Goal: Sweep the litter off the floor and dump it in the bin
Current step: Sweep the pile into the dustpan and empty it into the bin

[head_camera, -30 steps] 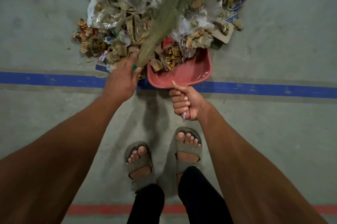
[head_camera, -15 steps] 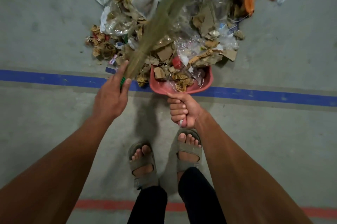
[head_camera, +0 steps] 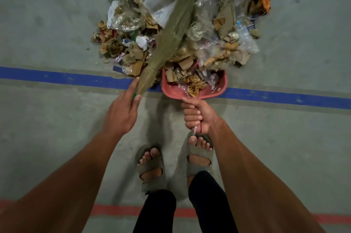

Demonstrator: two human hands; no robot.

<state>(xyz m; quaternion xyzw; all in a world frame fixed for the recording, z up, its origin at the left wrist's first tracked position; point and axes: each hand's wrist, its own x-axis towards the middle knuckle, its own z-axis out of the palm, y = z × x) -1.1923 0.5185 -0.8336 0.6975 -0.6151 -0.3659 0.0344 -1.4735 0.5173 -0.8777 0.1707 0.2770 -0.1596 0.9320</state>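
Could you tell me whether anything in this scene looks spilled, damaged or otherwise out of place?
Only the expected mess: the litter pile sprawls over the floor, some already in the red dustpan.

Probably a warehouse: concrete floor point(head_camera: 57, 147), painted lines point(head_camera: 66, 79).

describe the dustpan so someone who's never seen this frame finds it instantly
Find the blue floor line running across the concrete. The dustpan sits on it at centre, at the litter pile's near edge, its handle gripped by the right hand. It's the only smooth pinkish-red plastic scoop there.
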